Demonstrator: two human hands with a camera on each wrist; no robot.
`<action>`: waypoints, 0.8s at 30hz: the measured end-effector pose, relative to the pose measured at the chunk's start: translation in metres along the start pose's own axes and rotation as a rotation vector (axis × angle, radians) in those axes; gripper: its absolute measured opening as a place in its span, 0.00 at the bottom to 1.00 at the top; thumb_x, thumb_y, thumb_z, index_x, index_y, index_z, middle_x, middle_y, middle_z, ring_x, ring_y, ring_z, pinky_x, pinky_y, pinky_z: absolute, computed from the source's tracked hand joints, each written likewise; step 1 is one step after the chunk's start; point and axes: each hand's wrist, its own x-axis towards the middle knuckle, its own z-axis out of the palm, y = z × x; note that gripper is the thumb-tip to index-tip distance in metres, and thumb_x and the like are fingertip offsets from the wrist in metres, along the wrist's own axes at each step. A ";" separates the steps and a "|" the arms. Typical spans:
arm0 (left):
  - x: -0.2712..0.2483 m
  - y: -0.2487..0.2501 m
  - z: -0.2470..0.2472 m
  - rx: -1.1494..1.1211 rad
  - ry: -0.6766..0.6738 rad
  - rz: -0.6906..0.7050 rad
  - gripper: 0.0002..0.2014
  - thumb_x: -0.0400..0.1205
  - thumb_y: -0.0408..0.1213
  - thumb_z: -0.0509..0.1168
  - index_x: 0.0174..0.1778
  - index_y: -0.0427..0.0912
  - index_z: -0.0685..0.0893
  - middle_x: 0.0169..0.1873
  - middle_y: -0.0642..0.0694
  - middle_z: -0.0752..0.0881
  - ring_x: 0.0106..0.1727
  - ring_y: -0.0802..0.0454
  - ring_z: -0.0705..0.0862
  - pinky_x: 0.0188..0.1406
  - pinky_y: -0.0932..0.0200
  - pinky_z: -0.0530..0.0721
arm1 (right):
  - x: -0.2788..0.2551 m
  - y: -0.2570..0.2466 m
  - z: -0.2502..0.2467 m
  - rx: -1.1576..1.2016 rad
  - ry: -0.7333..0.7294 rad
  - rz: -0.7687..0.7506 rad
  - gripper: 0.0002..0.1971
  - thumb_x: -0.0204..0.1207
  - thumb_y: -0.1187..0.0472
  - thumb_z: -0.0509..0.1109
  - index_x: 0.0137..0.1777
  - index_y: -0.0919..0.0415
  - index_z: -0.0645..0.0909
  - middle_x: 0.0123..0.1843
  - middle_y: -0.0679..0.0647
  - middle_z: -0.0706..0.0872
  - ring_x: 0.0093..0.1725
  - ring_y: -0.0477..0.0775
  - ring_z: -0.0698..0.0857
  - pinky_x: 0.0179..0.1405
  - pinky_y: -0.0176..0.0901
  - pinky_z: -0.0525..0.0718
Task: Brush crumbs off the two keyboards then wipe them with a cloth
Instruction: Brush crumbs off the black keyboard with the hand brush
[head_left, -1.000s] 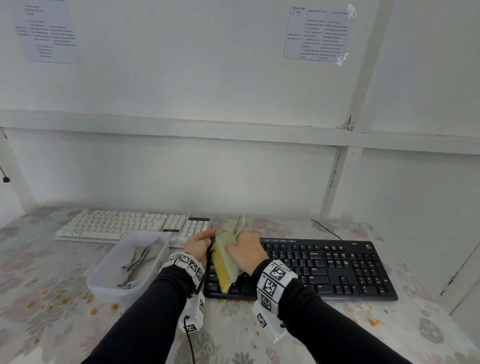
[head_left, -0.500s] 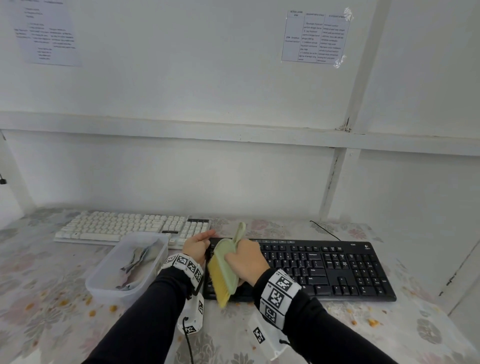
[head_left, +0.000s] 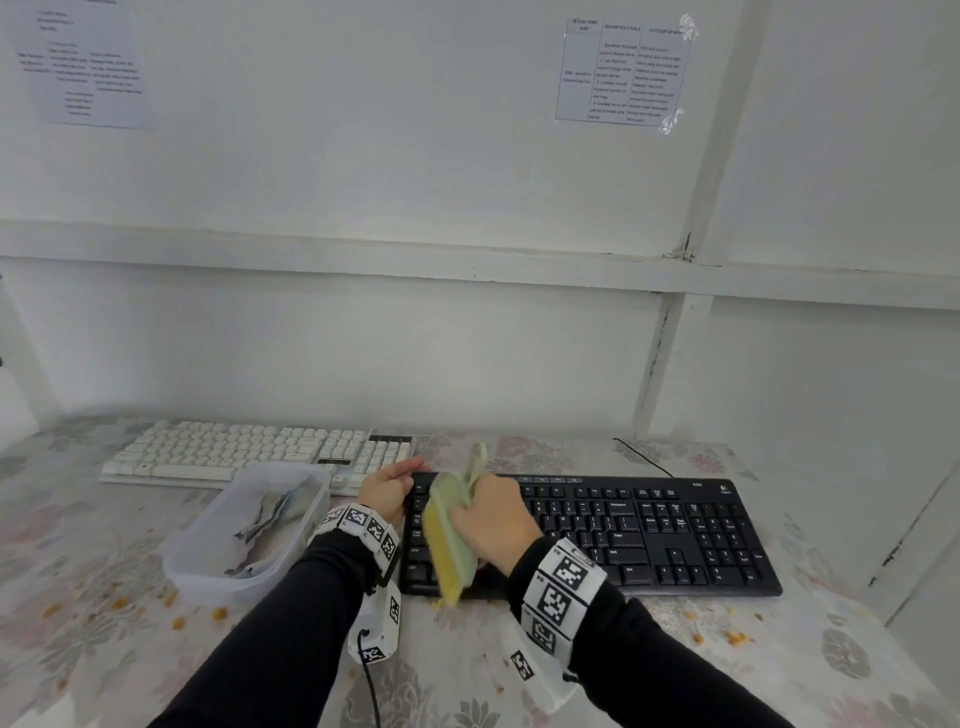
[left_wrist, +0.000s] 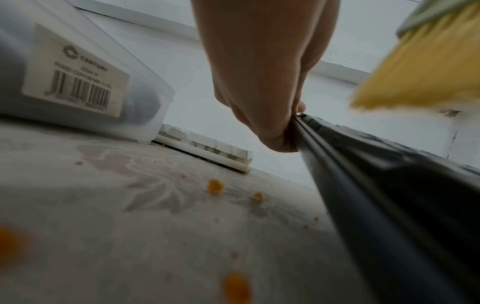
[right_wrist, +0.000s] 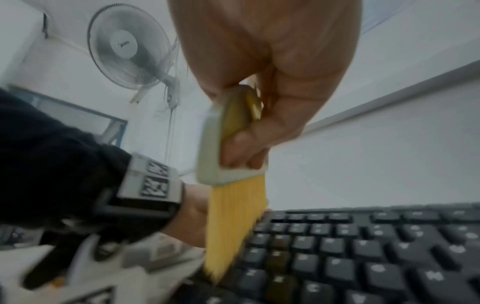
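Observation:
A black keyboard (head_left: 649, 530) lies on the flowered table at centre right; a white keyboard (head_left: 249, 452) lies behind it to the left. My right hand (head_left: 493, 525) grips a pale green brush (head_left: 449, 540) with yellow bristles (right_wrist: 233, 222), which touch the black keyboard's (right_wrist: 363, 251) left keys. My left hand (head_left: 387, 491) holds the black keyboard's (left_wrist: 389, 185) left end, the thumb on its top corner. Orange crumbs (left_wrist: 215, 186) lie on the tablecloth. A grey cloth (head_left: 270, 512) lies in a clear plastic tub (head_left: 208, 566).
The tub stands left of the black keyboard, in front of the white one. More crumbs (head_left: 737, 636) dot the table's front right. A white wall with a ledge (head_left: 467, 260) rises just behind. A wall fan (right_wrist: 124, 45) shows in the right wrist view.
The brush has swept toward me along the black keyboard's left end, its bristles now reaching the front edge. My left hand stays on the keyboard's left end.

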 end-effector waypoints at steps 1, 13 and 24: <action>-0.001 0.001 0.000 -0.002 -0.005 -0.001 0.19 0.83 0.15 0.46 0.67 0.23 0.73 0.41 0.39 0.82 0.41 0.47 0.81 0.35 0.61 0.86 | 0.004 0.000 -0.003 -0.007 0.056 -0.002 0.18 0.81 0.61 0.59 0.28 0.56 0.64 0.28 0.48 0.71 0.25 0.44 0.72 0.18 0.28 0.69; -0.001 0.000 0.000 0.054 0.003 0.013 0.19 0.83 0.15 0.47 0.67 0.24 0.74 0.42 0.40 0.82 0.42 0.48 0.81 0.46 0.57 0.83 | -0.012 0.016 -0.004 -0.104 -0.029 -0.060 0.13 0.79 0.60 0.62 0.56 0.69 0.79 0.35 0.53 0.79 0.30 0.51 0.78 0.29 0.37 0.80; 0.008 -0.002 -0.002 0.094 0.010 0.019 0.19 0.83 0.15 0.47 0.66 0.26 0.75 0.46 0.38 0.83 0.48 0.44 0.82 0.58 0.48 0.79 | -0.020 0.040 -0.012 -0.202 -0.186 -0.086 0.14 0.79 0.60 0.64 0.64 0.60 0.79 0.48 0.58 0.86 0.42 0.56 0.85 0.41 0.43 0.86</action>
